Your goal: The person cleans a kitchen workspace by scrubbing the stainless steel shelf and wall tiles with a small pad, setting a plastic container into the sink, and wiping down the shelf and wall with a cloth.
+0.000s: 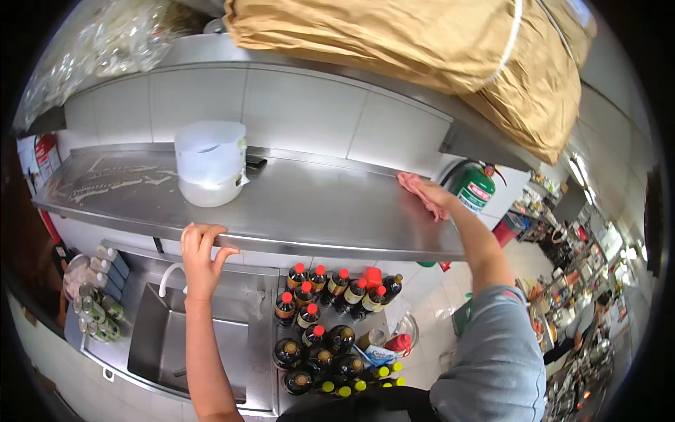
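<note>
On the right end of the stainless steel shelf [330,204], my right hand [437,196] presses a crumpled pink cloth [420,193] against the metal. My left hand [202,257] rests at the shelf's front edge, its fingertips over the rim and its thumb spread away from them. Between my hands, nearer the left, stands a translucent white plastic tub [211,165] with some pale contents low inside. A small dark object [256,163] lies behind it, partly hidden. Wet streaks mark the shelf's left part.
Below are a sink [158,337] with a white faucet [169,278], several dark bottles [337,287] with red caps and several cans [95,309]. A large brown paper bundle [394,42] sits on the upper shelf. A green extinguisher [478,184] stands beyond the right end.
</note>
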`<action>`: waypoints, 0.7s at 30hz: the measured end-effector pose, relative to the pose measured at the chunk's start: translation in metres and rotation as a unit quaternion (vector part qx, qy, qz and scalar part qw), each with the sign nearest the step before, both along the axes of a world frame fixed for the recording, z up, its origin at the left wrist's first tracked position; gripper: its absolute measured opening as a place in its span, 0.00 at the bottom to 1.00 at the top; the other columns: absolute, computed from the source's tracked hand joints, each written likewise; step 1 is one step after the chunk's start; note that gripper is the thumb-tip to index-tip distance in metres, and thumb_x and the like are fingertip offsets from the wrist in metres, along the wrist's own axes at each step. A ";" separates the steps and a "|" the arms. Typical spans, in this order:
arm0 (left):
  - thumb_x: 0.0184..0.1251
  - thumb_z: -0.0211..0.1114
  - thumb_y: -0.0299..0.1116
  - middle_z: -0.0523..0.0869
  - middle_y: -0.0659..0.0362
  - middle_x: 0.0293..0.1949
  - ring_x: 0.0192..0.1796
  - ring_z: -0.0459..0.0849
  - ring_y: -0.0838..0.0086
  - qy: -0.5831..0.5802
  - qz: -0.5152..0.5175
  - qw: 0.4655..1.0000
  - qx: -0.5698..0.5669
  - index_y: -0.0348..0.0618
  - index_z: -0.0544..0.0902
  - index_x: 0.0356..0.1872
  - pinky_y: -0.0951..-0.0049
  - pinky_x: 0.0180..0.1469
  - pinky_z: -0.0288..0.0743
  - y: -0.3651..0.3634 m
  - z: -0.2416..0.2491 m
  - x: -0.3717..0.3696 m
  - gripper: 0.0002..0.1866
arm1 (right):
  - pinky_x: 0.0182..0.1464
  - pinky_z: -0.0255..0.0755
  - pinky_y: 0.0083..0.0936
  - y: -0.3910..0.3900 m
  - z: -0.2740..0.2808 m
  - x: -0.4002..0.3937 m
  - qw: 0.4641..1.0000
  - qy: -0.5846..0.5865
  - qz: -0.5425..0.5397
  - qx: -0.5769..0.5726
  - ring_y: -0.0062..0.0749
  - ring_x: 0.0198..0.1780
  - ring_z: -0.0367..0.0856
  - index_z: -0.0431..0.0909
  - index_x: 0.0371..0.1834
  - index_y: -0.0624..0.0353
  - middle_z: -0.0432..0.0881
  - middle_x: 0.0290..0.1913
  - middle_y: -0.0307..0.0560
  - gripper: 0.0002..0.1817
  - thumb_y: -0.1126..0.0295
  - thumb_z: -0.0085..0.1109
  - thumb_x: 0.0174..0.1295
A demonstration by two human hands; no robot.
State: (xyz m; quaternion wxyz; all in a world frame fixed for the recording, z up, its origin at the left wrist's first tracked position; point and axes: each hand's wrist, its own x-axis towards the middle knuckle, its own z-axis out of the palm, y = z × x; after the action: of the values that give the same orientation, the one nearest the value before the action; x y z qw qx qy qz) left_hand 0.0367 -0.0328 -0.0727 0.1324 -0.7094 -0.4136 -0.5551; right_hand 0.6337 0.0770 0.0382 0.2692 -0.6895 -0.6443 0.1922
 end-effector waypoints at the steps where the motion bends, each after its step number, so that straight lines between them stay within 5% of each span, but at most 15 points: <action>1: 0.51 0.76 0.48 0.80 0.58 0.42 0.49 0.78 0.60 0.002 0.005 1.000 0.005 0.46 0.82 0.46 0.47 0.70 0.65 0.000 0.001 0.000 0.25 | 0.47 0.72 0.29 -0.008 -0.008 -0.020 0.998 0.063 -0.022 0.013 0.30 0.46 0.80 0.81 0.55 0.51 0.83 0.51 0.40 0.21 0.50 0.52 0.71; 3: 0.51 0.76 0.48 0.80 0.57 0.42 0.49 0.78 0.59 0.010 0.011 1.000 0.011 0.45 0.82 0.47 0.47 0.70 0.65 -0.001 0.005 0.000 0.25 | 0.31 0.70 0.26 0.031 -0.040 -0.036 0.996 0.015 0.001 0.083 0.23 0.30 0.76 0.82 0.39 0.52 0.81 0.32 0.35 0.17 0.53 0.50 0.74; 4: 0.52 0.75 0.48 0.80 0.57 0.43 0.50 0.78 0.58 0.013 0.011 1.000 0.013 0.45 0.82 0.47 0.47 0.70 0.64 -0.003 0.005 0.002 0.25 | 0.30 0.68 0.29 -0.007 -0.011 -0.117 0.994 -0.076 -0.049 0.062 0.28 0.29 0.77 0.78 0.30 0.54 0.77 0.25 0.36 0.16 0.56 0.55 0.70; 5: 0.52 0.75 0.48 0.80 0.57 0.43 0.50 0.78 0.58 0.016 0.012 1.000 0.015 0.44 0.82 0.47 0.47 0.70 0.64 -0.003 0.006 0.003 0.25 | 0.31 0.69 0.32 0.028 -0.026 -0.148 0.993 -0.093 -0.068 0.004 0.29 0.32 0.80 0.78 0.28 0.54 0.81 0.30 0.37 0.14 0.57 0.60 0.65; 6: 0.52 0.75 0.48 0.81 0.57 0.43 0.51 0.78 0.57 0.019 0.013 1.000 0.017 0.44 0.82 0.47 0.47 0.70 0.64 -0.003 0.005 0.003 0.25 | 0.39 0.75 0.36 0.065 -0.062 -0.175 0.995 0.038 0.055 0.073 0.30 0.39 0.84 0.81 0.36 0.55 0.85 0.40 0.41 0.13 0.56 0.63 0.62; 8: 0.52 0.76 0.48 0.81 0.56 0.45 0.53 0.78 0.56 0.031 0.027 0.999 0.018 0.43 0.82 0.47 0.49 0.71 0.64 -0.003 0.004 0.003 0.26 | 0.65 0.66 0.54 0.061 -0.091 -0.283 0.956 0.112 0.199 0.184 0.50 0.67 0.70 0.74 0.65 0.48 0.76 0.64 0.52 0.24 0.55 0.57 0.68; 10: 0.51 0.76 0.49 0.82 0.56 0.45 0.53 0.78 0.57 0.044 0.047 0.998 0.010 0.43 0.82 0.47 0.50 0.71 0.65 -0.007 0.007 0.004 0.27 | 0.75 0.52 0.59 0.011 -0.057 -0.362 0.965 -0.225 0.057 0.125 0.56 0.80 0.54 0.68 0.76 0.39 0.64 0.78 0.51 0.28 0.50 0.51 0.73; 14: 0.50 0.77 0.50 0.82 0.57 0.45 0.53 0.79 0.57 0.061 0.062 0.996 0.017 0.44 0.82 0.48 0.50 0.71 0.66 -0.006 0.005 0.001 0.27 | 0.75 0.54 0.46 -0.031 -0.049 -0.289 0.940 -0.215 0.244 0.102 0.39 0.80 0.58 0.73 0.73 0.35 0.63 0.80 0.37 0.27 0.44 0.44 0.75; 15: 0.50 0.77 0.50 0.82 0.56 0.46 0.54 0.79 0.57 0.060 0.066 0.996 0.021 0.44 0.82 0.48 0.50 0.71 0.66 -0.005 0.004 0.001 0.27 | 0.74 0.55 0.37 -0.043 -0.046 -0.248 0.930 -0.190 0.275 0.152 0.26 0.77 0.64 0.75 0.70 0.35 0.67 0.78 0.30 0.28 0.40 0.43 0.74; 16: 0.50 0.77 0.49 0.82 0.57 0.46 0.54 0.79 0.57 0.055 0.063 0.997 0.003 0.44 0.82 0.48 0.51 0.71 0.66 -0.006 0.004 0.001 0.27 | 0.74 0.56 0.35 -0.054 -0.041 -0.209 0.945 -0.188 0.221 0.149 0.24 0.74 0.69 0.75 0.71 0.35 0.71 0.75 0.31 0.29 0.38 0.41 0.74; 17: 0.49 0.77 0.49 0.82 0.57 0.46 0.54 0.79 0.57 0.052 0.060 0.997 -0.016 0.44 0.83 0.48 0.51 0.70 0.66 -0.007 0.005 0.000 0.27 | 0.73 0.56 0.37 -0.056 -0.047 -0.153 0.970 -0.013 0.220 0.102 0.28 0.74 0.68 0.73 0.73 0.37 0.70 0.76 0.32 0.33 0.35 0.40 0.73; 18: 0.49 0.77 0.49 0.82 0.57 0.46 0.55 0.79 0.56 0.050 0.057 0.997 -0.034 0.45 0.83 0.48 0.51 0.70 0.66 -0.007 0.006 -0.001 0.28 | 0.72 0.58 0.38 -0.065 -0.036 -0.111 0.960 -0.249 0.106 0.070 0.33 0.75 0.68 0.69 0.76 0.39 0.69 0.77 0.36 0.36 0.34 0.38 0.73; 19: 0.49 0.78 0.49 0.82 0.57 0.46 0.55 0.79 0.56 0.045 0.060 0.997 -0.030 0.45 0.83 0.48 0.51 0.70 0.66 -0.007 0.005 -0.001 0.28 | 0.71 0.60 0.39 -0.081 -0.037 -0.067 0.960 -0.257 0.027 0.110 0.38 0.73 0.69 0.66 0.77 0.42 0.67 0.77 0.45 0.37 0.33 0.35 0.73; 20: 0.48 0.78 0.49 0.82 0.57 0.46 0.55 0.79 0.55 0.041 0.062 0.997 -0.025 0.45 0.83 0.48 0.51 0.70 0.66 -0.006 0.004 0.000 0.28 | 0.69 0.61 0.44 -0.119 -0.005 -0.054 0.940 -0.337 -0.048 0.008 0.43 0.70 0.73 0.73 0.70 0.47 0.73 0.72 0.51 0.37 0.33 0.35 0.73; 21: 0.48 0.78 0.49 0.82 0.57 0.46 0.55 0.79 0.55 0.035 0.064 0.997 -0.021 0.45 0.84 0.48 0.51 0.70 0.67 -0.006 0.002 0.001 0.28 | 0.68 0.63 0.45 -0.118 -0.029 -0.007 0.945 -0.312 -0.012 0.096 0.45 0.68 0.74 0.75 0.67 0.49 0.75 0.69 0.55 0.34 0.36 0.38 0.73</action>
State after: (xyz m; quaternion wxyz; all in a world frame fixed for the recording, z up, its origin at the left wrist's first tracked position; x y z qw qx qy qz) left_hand 0.0373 -0.0392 -0.0703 0.1669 -0.7029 -0.4651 -0.5117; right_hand 0.6267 -0.0410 0.0093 0.1221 -0.6933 -0.7034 -0.0986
